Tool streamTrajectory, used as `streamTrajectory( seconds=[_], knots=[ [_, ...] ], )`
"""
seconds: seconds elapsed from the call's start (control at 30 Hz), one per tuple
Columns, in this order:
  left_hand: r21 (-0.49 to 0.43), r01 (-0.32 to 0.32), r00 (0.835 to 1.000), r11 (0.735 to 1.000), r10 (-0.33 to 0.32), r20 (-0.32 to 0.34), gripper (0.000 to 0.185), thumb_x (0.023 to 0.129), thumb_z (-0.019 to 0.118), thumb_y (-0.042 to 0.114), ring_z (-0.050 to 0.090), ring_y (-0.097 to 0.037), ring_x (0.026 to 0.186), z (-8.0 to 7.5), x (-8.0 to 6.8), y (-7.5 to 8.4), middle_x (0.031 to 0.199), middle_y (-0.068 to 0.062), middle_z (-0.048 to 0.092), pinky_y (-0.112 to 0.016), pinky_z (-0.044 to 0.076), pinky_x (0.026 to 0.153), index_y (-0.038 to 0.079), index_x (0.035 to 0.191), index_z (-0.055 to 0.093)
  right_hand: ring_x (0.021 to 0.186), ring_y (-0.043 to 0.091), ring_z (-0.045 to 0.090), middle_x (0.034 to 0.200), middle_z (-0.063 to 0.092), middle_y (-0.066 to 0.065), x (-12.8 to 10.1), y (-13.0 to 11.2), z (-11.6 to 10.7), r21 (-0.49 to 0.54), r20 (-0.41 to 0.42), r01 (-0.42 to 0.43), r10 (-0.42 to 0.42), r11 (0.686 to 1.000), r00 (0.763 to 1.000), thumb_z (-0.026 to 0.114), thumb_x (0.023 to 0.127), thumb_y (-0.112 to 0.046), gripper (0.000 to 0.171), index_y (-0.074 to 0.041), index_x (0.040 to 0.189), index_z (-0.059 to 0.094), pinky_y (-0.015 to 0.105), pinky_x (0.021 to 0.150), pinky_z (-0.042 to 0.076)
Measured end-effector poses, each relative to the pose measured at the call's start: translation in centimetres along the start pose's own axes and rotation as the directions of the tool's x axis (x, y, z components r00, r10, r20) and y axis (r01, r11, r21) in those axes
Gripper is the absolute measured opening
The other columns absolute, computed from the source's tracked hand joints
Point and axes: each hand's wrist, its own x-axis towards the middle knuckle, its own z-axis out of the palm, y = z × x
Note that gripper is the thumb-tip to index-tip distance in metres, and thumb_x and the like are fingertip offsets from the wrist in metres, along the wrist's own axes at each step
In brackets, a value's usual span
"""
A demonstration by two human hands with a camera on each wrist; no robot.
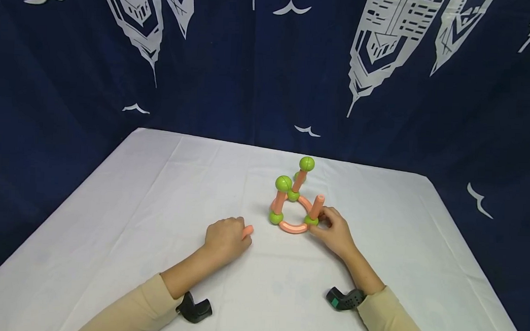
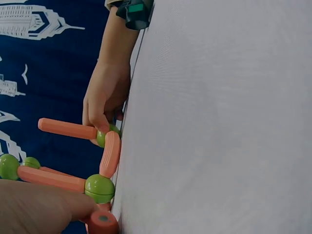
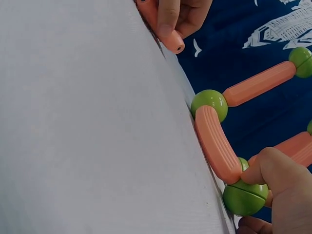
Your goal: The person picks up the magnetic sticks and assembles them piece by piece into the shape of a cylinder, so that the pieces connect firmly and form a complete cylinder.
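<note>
The orange rods [image 1: 280,201] and green balls [image 1: 284,182] look like smooth plastic, the rods finely ribbed. The white tablecloth [image 1: 157,195] is matt woven cloth, as is the blue printed curtain [image 1: 252,61].

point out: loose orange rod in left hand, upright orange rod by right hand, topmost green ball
loose orange plastic rod [image 1: 247,230], head view, tip past the fingers
upright orange plastic rod [image 1: 317,206], head view, mid-shaft
topmost green plastic ball [image 1: 307,163], head view, centre

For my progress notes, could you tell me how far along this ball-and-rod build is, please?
Done: a ring of curved orange plastic rods on green balls, with three uprights. In hand: the right hand steadies the uncapped upright; the left hand holds a spare orange rod, not yet attached.
</note>
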Motion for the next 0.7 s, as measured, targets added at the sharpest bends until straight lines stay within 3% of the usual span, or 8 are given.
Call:
streamTrajectory(
  seconds=[0.17, 0.3, 0.37, 0.5, 0.6, 0.7],
  knots=[
    [-0.069, 0.016, 1.000, 0.997, -0.015, 0.021, 0.027, 0.083, 0.065, 0.021, 0.044, -0.016, 0.046, -0.2, 0.2, -0.3, 0.051, 0.002, 0.043, -0.031, 0.035, 0.042, 0.014, 0.064, 0.047, 0.092, 0.027, 0.055, 0.098, 0.059, 0.011, 0.0, 0.2, 0.0, -0.001, 0.005, 0.000, 0.000, 1.000, 1.000, 0.077, 0.078, -0.008, 0.033, -0.001, 0.108, 0.066, 0.041, 0.081, 0.044],
    [-0.198, 0.060, 0.995, 0.978, -0.042, 0.095, 0.016, 0.085, 0.064, 0.023, 0.049, -0.012, 0.046, -0.7, 0.7, -0.6, 0.054, 0.006, 0.051, -0.028, 0.037, 0.044, 0.010, 0.082, 0.057, 0.093, 0.026, 0.055, 0.099, 0.059, 0.011, 0.0, 0.3, 0.0, 0.004, 0.000, -0.005, 0.005, 1.000, 1.000, 0.078, 0.078, -0.008, 0.032, -0.002, 0.107, 0.066, 0.041, 0.081, 0.045],
    [-0.297, 0.107, 0.987, 0.949, -0.064, 0.150, 0.018, 0.088, 0.064, 0.024, 0.051, -0.012, 0.042, -1.2, 1.0, -0.7, 0.056, 0.007, 0.057, -0.027, 0.040, 0.042, 0.007, 0.091, 0.058, 0.093, 0.026, 0.055, 0.099, 0.059, 0.010, 0.0, 0.2, 0.1, 0.006, 0.002, -0.007, 0.007, 1.000, 1.000, 0.078, 0.078, -0.008, 0.032, -0.002, 0.107, 0.066, 0.040, 0.081, 0.045],
    [-0.448, 0.224, 0.962, 0.866, -0.123, 0.244, 0.026, 0.093, 0.063, 0.026, 0.055, -0.018, 0.034, -2.5, 1.8, -0.9, 0.066, 0.006, 0.063, -0.031, 0.044, 0.034, 0.005, 0.106, 0.056, 0.092, 0.026, 0.055, 0.099, 0.059, 0.010, -0.1, 0.0, 0.2, 0.012, 0.008, -0.014, 0.014, 1.000, 1.000, 0.078, 0.078, -0.009, 0.032, -0.002, 0.107, 0.066, 0.041, 0.082, 0.045],
    [-0.465, 0.222, 0.966, 0.857, -0.130, 0.223, 0.030, 0.094, 0.064, 0.028, 0.058, -0.016, 0.042, -3.5, 3.0, -1.1, 0.070, 0.004, 0.063, -0.030, 0.047, 0.041, 0.005, 0.110, 0.057, 0.092, 0.026, 0.055, 0.099, 0.059, 0.010, -0.1, 0.0, 0.1, 0.015, 0.005, -0.015, 0.015, 1.000, 1.000, 0.077, 0.078, -0.009, 0.032, -0.001, 0.107, 0.066, 0.042, 0.082, 0.045],
    [-0.456, 0.175, 0.979, 0.873, -0.107, 0.171, 0.032, 0.093, 0.065, 0.030, 0.057, -0.015, 0.055, -4.3, 4.6, -1.2, 0.068, 0.004, 0.063, -0.029, 0.046, 0.051, 0.004, 0.110, 0.059, 0.092, 0.026, 0.055, 0.099, 0.059, 0.010, -0.1, 0.0, 0.0, 0.017, 0.002, -0.013, 0.013, 1.000, 1.000, 0.077, 0.078, -0.009, 0.031, -0.002, 0.107, 0.066, 0.042, 0.082, 0.044]
  ],
)
